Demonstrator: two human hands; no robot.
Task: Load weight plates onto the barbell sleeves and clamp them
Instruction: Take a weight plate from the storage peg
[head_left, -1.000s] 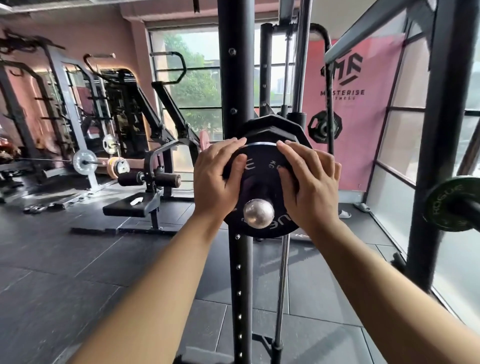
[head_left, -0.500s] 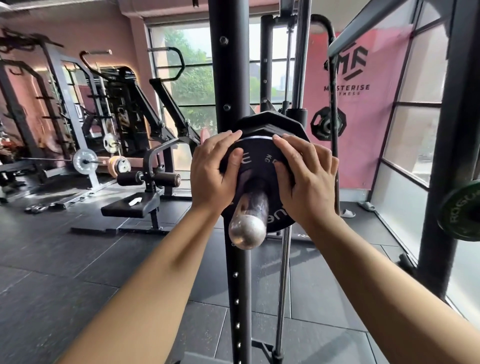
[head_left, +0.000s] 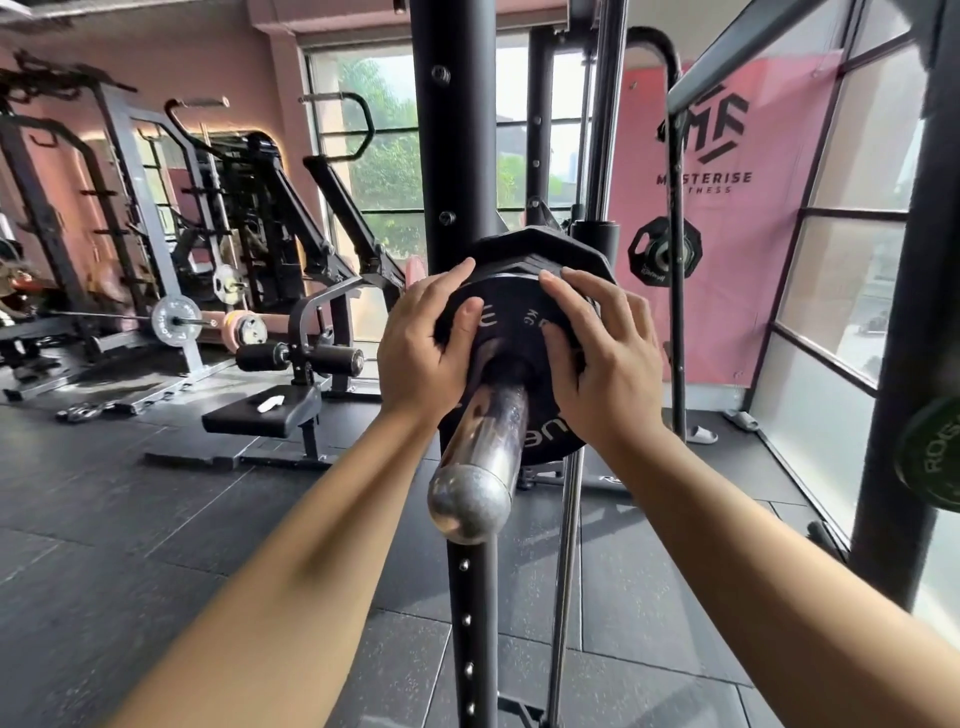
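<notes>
A small black weight plate with white lettering sits on the chrome barbell sleeve, which points toward me. My left hand presses on the plate's left side, fingers over its rim. On the plate's right side my right hand does the same. Behind it a larger black angular plate is on the same sleeve. No clamp is in view.
A black rack upright stands right behind the plates. A green plate hangs on another bar at the right edge. A bench and other racks stand at the left. A pink banner covers the back right.
The small plate has slid farther along the sleeve toward the larger plate, both hands pushing it. More bare sleeve now shows in front of it.
</notes>
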